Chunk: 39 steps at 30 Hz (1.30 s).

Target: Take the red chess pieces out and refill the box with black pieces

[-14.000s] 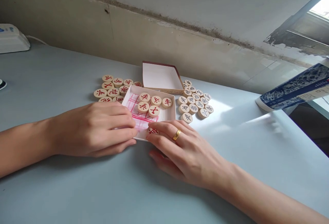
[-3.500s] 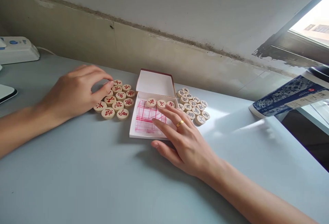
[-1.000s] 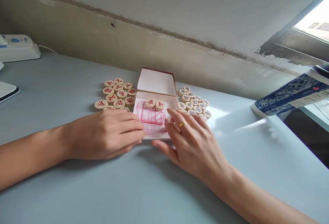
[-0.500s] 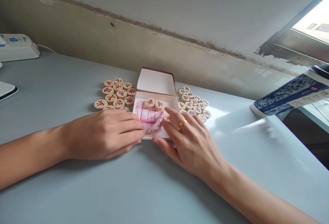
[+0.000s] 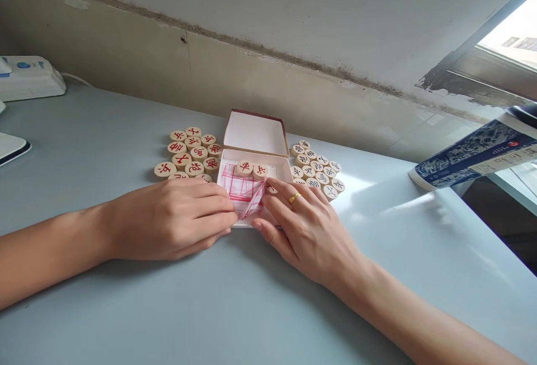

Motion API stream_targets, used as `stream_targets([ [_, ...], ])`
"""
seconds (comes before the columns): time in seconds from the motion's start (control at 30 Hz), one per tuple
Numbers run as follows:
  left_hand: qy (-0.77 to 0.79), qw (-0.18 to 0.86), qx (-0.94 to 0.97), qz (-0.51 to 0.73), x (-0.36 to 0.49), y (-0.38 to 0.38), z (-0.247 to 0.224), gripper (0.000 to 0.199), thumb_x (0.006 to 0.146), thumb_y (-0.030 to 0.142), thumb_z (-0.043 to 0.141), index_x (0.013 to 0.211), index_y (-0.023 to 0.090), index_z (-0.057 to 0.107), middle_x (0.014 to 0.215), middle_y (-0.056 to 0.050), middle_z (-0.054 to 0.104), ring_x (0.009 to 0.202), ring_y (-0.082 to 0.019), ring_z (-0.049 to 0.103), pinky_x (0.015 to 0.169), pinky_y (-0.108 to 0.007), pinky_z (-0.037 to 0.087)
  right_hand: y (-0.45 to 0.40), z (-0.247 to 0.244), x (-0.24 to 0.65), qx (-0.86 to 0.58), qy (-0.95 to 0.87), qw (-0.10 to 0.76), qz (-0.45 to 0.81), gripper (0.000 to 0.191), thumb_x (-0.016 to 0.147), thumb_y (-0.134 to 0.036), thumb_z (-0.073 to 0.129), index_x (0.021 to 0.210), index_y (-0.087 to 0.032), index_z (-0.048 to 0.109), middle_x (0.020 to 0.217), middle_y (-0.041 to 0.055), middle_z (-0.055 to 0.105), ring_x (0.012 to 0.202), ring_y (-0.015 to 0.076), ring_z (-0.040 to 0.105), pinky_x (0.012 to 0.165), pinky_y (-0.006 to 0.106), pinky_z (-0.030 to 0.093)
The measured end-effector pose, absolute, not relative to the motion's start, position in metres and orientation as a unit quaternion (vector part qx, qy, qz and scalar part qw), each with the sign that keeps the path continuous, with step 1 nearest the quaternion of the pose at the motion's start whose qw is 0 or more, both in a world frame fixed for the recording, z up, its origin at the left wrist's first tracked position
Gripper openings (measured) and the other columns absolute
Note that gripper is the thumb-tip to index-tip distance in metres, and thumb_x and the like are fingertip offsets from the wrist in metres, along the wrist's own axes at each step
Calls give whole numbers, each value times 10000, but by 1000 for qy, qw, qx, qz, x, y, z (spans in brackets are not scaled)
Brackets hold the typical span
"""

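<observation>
two red-marked pieces (image 5: 252, 169) are seen side by side in the white tray (image 5: 279, 170), ahead of and between the hands. the tray's left side is covered by the left hand (image 5: 172, 217), its fingers laid together; whether anything is gripped cannot be told. a third piece (image 5: 272, 189) is partly hidden under the right hand (image 5: 308, 219), whose fingers are bent and slightly spread; a grip cannot be confirmed. between the hands, a red-lined sheet (image 5: 239, 189) is creased upward near the right fingertips. beyond the right hand, black-marked pieces (image 5: 322, 178) are clustered.
</observation>
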State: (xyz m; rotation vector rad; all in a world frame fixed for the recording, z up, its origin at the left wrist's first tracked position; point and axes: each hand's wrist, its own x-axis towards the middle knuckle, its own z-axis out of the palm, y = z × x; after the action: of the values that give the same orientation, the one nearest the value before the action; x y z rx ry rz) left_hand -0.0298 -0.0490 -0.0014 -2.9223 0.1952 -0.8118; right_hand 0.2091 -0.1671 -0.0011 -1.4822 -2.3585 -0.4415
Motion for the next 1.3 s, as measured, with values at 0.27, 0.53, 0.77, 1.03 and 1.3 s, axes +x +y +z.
stream_targets([
  [0.27, 62, 50, -962, -263, -30, -49, -1, 246, 1095, 139, 440, 1026, 140, 676, 1027, -67, 790, 934, -207, 742, 815, -341, 588, -168, -2, 210, -517, -832, 165, -116, 506, 1142, -482, 348, 1127, -136, 718, 1372, 175, 699, 1071, 306, 672, 875, 443, 521],
  [0.53, 64, 56, -960, -267, -30, -49, -1, 244, 1081, 131, 454, 1016, 142, 690, 1016, -68, 797, 911, -203, 750, 814, -335, 602, -168, -2, 210, -518, -830, 168, -119, 512, 1139, -486, 362, 1129, -121, 722, 1378, 212, 679, 1072, 302, 699, 853, 461, 550],
  [0.77, 65, 57, -960, -265, -29, -50, 1, 251, 1090, 137, 446, 1020, 139, 688, 1038, -76, 800, 933, -215, 752, 816, -351, 605, -168, -2, 209, -497, -827, 197, -174, 465, 1133, -434, 423, 1088, -91, 734, 1292, 211, 741, 1000, 301, 746, 792, 447, 578],
  [1.03, 68, 55, -961, -264, -29, -49, 0, 244, 1082, 116, 460, 1012, 132, 693, 1007, -73, 799, 922, -220, 754, 765, -348, 607, -165, -1, 214, -501, -796, 303, -153, 368, 1114, -339, 487, 1370, -96, 589, 1402, 265, 635, 1255, 323, 679, 941, 490, 626],
  [1.3, 75, 62, -959, -266, -28, -50, 3, 304, 1082, 114, 427, 967, 134, 707, 983, -90, 793, 883, -216, 748, 718, -347, 599, -165, -4, 211, -421, -865, 254, -105, 363, 1108, -336, 486, 1277, -67, 661, 1377, 268, 658, 1244, 337, 659, 946, 506, 627],
])
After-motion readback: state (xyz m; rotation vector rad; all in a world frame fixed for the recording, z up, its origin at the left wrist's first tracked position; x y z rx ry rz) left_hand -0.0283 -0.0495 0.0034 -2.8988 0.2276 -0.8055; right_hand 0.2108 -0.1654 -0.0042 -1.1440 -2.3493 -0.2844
